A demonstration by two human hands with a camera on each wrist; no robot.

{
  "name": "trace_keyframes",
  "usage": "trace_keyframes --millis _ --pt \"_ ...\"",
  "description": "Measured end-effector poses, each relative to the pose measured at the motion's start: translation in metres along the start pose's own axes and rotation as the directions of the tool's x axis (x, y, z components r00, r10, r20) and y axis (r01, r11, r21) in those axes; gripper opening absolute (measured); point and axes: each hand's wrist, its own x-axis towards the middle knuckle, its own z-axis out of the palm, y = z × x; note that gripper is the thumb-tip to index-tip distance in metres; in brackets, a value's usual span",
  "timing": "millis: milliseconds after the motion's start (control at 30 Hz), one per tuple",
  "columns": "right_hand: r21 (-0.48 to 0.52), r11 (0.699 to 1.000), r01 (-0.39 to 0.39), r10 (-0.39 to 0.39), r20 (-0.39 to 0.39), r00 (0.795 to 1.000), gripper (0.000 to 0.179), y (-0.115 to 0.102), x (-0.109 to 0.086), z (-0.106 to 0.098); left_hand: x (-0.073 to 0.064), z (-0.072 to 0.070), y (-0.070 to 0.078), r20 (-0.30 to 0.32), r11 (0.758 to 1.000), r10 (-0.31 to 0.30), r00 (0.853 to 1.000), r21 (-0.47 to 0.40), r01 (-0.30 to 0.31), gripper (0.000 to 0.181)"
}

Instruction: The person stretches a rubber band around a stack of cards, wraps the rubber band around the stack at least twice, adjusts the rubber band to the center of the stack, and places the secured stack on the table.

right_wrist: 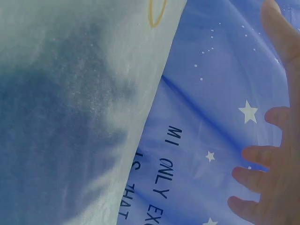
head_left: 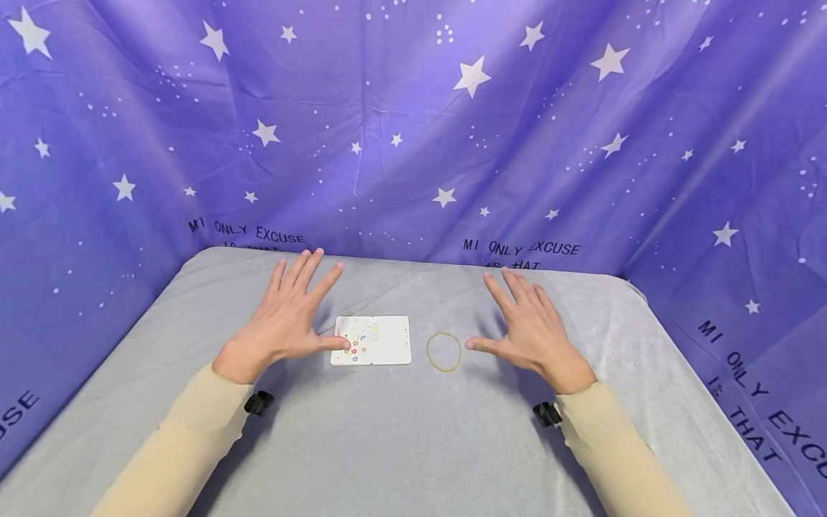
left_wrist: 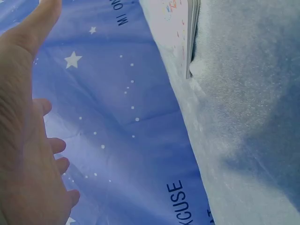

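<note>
A white stack of cards (head_left: pixel 388 343) with small coloured flower drawings lies flat near the middle of the table; its layered edge shows in the left wrist view. Just right of it lies a thin tan rubber band (head_left: pixel 444 352) in a loose ring. My left hand (head_left: pixel 281 319) is raised left of the cards, fingers spread, its thumb overlapping their left end in the head view. On the other side my right hand (head_left: pixel 530 330) hovers with spread fingers, thumb tip close to the band's right side. Both hands hold nothing.
A grey cloth covers the table (head_left: pixel 400 445). Behind and at both sides hangs a purple curtain (head_left: pixel 400 179) with white stars and black lettering. A black strap piece (head_left: pixel 259 403) sits at the left wrist, and another black piece (head_left: pixel 547 414) at the right.
</note>
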Motion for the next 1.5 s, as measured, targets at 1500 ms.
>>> trace_keyframes --millis 1500 --pt "0.178 0.968 0.175 -0.207 0.182 0.961 0.093 -0.015 0.041 0.035 0.028 0.025 0.006 0.316 0.943 0.085 0.945 -0.333 0.027 0.104"
